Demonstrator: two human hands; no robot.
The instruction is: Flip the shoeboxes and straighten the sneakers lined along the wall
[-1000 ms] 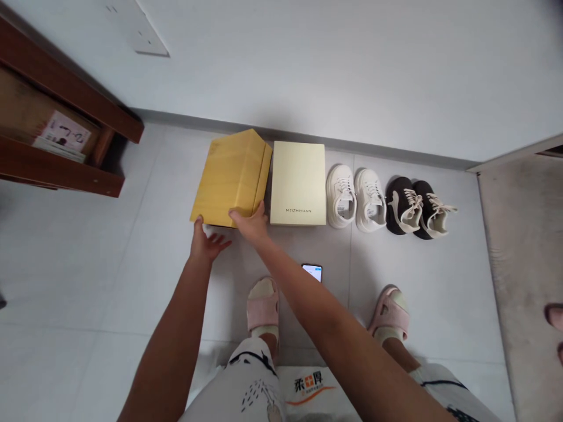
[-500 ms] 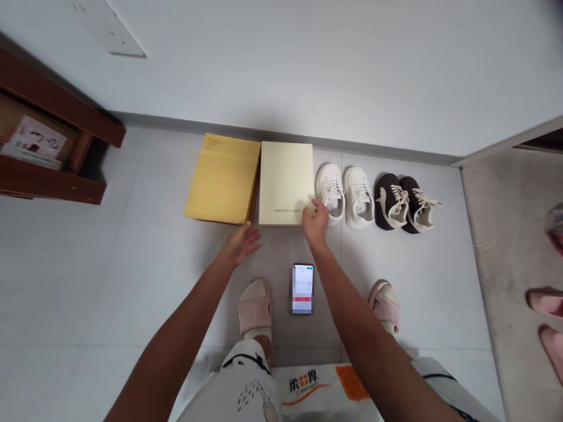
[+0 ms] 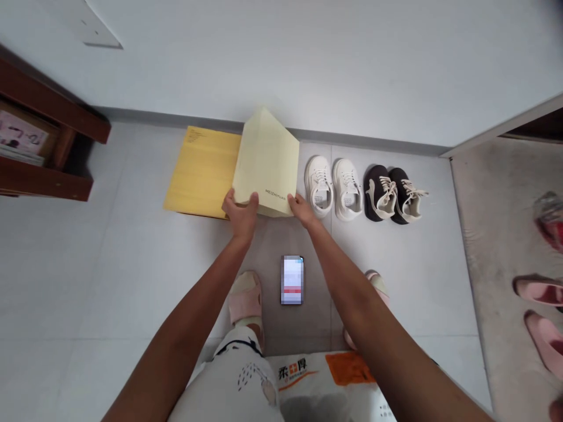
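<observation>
A pale cream box [image 3: 268, 155] printed MEIZHIYUAN is raised and turned at an angle. My left hand [image 3: 241, 212] grips its near left corner, thumb on the top face. At the near right corner, my right hand [image 3: 301, 208] pinches the edge beside the lettering. Whether this is the whole box or only its lid I cannot tell. Just left of it lies a yellow box [image 3: 202, 173], its right side partly covered by the cream one. White sneakers [image 3: 319, 184] stand close to the right of my right hand.
Black shoes [image 3: 382, 193] with pale laces stand right of the white pair. A phone [image 3: 292, 280] lies lit between my feet. Behind it is a white plastic package [image 3: 303, 381]. Dark wooden furniture [image 3: 48, 170] is at left, a wall [image 3: 308, 64] ahead, pink slippers [image 3: 539, 291] at far right.
Both hands have closed on the cream box. It has lifted off its flat position, tilted and turned, with its left side now over the yellow box. The view has shifted slightly.
</observation>
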